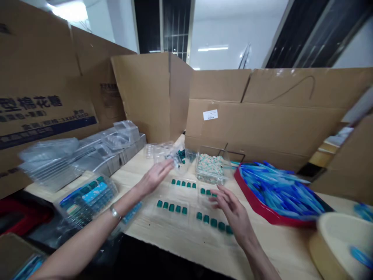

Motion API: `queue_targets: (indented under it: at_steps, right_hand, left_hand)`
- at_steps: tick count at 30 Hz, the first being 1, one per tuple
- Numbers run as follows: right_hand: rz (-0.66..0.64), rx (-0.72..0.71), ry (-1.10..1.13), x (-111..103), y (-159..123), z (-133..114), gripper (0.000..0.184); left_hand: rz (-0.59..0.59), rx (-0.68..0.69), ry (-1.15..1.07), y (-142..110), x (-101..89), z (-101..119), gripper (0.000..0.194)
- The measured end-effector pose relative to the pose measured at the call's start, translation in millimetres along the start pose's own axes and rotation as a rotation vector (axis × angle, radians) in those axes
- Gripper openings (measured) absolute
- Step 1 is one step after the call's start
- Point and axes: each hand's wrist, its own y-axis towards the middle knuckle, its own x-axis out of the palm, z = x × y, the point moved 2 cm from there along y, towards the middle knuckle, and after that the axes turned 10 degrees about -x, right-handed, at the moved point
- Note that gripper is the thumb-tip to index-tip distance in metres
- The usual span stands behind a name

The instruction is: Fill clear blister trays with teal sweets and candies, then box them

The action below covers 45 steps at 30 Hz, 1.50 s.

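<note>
Nearest us, our forearms reach in from the bottom edge, a bracelet point(114, 212) on the left wrist, with a cream tub point(323, 245) holding a few blue pieces at our right. Before us on the pale tabletop point(145, 227), green pieces stand in four short rows, seemingly in clear trays that we can barely make out: a front-left row point(171, 208) of five, a front-right row point(213, 223), a back-left row point(183, 184) of five and a back-right row point(203, 191). Our right hand point(233, 210) hovers over the right-hand rows, fingers parted and loosely bent, with nothing seen in it; it partly covers both. Filled clear packs point(90, 198) lie by our left forearm. To the right, a red tray point(256, 208) is heaped with slim blue pieces point(276, 186). Our left hand point(157, 175) stretches farther, its blurred fingertips beside a clear bag point(183, 165) of dark green pieces; we cannot tell whether they grip anything. Just right of the bag stands a clear box point(211, 177) of whitish pieces. Stacked clear trays point(52, 159) fill the left side; cardboard point(233, 128) walls rise behind, with dark windows point(163, 23) beyond.
</note>
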Motion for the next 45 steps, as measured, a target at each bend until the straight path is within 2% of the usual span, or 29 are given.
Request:
queue_targets:
  at_steps: [1,3,4,6,8,9,10,11,13,14,15,17,19,21,22,25,27,28,30,33,34,36,38,40,43,45]
  right_hand:
    - [-0.004,0.059,0.164,8.3,3.6,-4.7,0.049]
    - [-0.023,0.169,0.427,21.4,10.0,-9.8,0.051]
    - [-0.017,0.201,0.499,25.1,12.1,-10.3,0.052]
    - [0.019,0.22,0.546,26.7,12.4,-8.2,0.053]
    - [0.098,0.196,0.528,22.6,7.5,-4.7,0.058]
    - [0.147,0.176,0.515,19.5,3.7,-3.1,0.061]
    - [0.195,0.154,0.504,16.2,-0.7,-1.8,0.062]
    - [0.239,0.135,0.494,13.0,-5.2,-0.7,0.063]
    - [0.312,0.106,0.474,7.7,-13.7,1.4,0.062]
    - [0.333,0.101,0.465,5.5,-17.4,2.6,0.061]
    - [0.345,0.1,0.456,3.6,-20.6,3.9,0.06]
    - [0.339,0.099,0.433,-0.8,-25.7,5.5,0.058]
    - [0.268,0.105,0.386,-5.9,-29.0,3.8,0.056]
    - [0.085,0.123,0.305,-9.6,-30.2,-3.3,0.052]
    - [-0.047,0.138,0.261,-10.1,-30.1,-8.8,0.049]
    - [-0.437,0.16,0.134,-7.6,-26.8,-27.4,0.046]
    - [-0.591,0.118,0.011,-7.6,-20.0,-34.8,0.044]
    - [-0.608,0.075,-0.083,-10.3,-14.5,-35.2,0.042]
    - [-0.501,-0.02,-0.309,-24.1,0.4,-29.6,0.035]
    - [-0.177,-0.115,-0.573,-58.3,29.4,-11.8,0.027]
    - [-0.101,-0.137,-0.625,-68.7,40.5,-5.6,0.025]
    - [-0.027,-0.193,-0.708,-81.7,65.2,4.5,0.022]
    - [-0.035,-0.254,-0.804,-83.5,92.5,11.3,0.021]
    - [-0.125,-0.276,-0.943,-77.5,120.7,17.7,0.024]
    - [-0.306,-0.207,-1.18,-69.3,161.1,31.2,0.028]
    - [-0.379,-0.153,-1.264,-69.7,184.7,41.4,0.03]
  left_hand:
    - [-0.025,0.138,-0.071,-6.5,-3.8,24.9,0.05]
    - [-0.077,0.32,-0.219,-17.2,-9.1,67.2,0.047]
    - [-0.121,0.374,-0.316,-21.1,-10.1,83.3,0.044]
    - [-0.249,0.348,-0.528,-26.2,-7.5,103.8,0.039]
    - [-0.369,0.152,-0.694,-30.0,1.8,112.4,0.033]
    - [-0.372,0.009,-0.743,-32.1,8.0,114.3,0.029]
    - [-0.331,-0.145,-0.772,-34.5,14.5,115.8,0.03]
    - [-0.252,-0.298,-0.798,-37.2,20.7,117.6,0.038]
    - [-0.08,-0.57,-0.92,-42.1,32.1,123.6,0.064]
    - [-0.039,-0.685,-1.023,-43.3,37.3,127.1,0.071]
    - [-0.042,-0.787,-1.143,-42.9,41.7,130.0,0.07]
    - [-0.105,-0.949,-1.38,-36.4,45.3,130.9,0.056]
    - [-0.173,-1.03,-1.527,-23.8,40.3,123.0,0.051]
    - [-0.251,-1.019,-1.564,-8.7,29.3,110.9,0.053]
    - [-0.336,-0.983,-1.549,-1.7,23.8,106.5,0.055]
    - [-0.751,-0.825,-1.481,11.3,15.2,108.5,0.068]
    - [-0.982,-0.747,-1.431,12.6,17.9,117.8,0.07]
    - [-1.029,-0.739,-1.417,12.1,21.5,121.7,0.067]
    - [-0.986,-0.806,-1.433,10.6,32.2,124.3,0.058]
    - [-0.746,-0.993,-1.541,10.2,51.0,116.6,0.054]
    - [-0.705,-1.03,-1.588,10.8,56.8,113.8,0.055]
    - [-0.697,-1.058,-1.691,13.8,66.5,110.8,0.057]
    - [-0.714,-1.066,-1.782,18.3,73.9,110.1,0.054]
    - [-0.688,-1.083,-1.834,22.5,79.9,108.7,0.05]
    - [-0.651,-1.087,-1.894,25.0,88.3,103.2,0.046]
    - [-0.642,-1.089,-1.935,24.1,93.7,98.5,0.044]
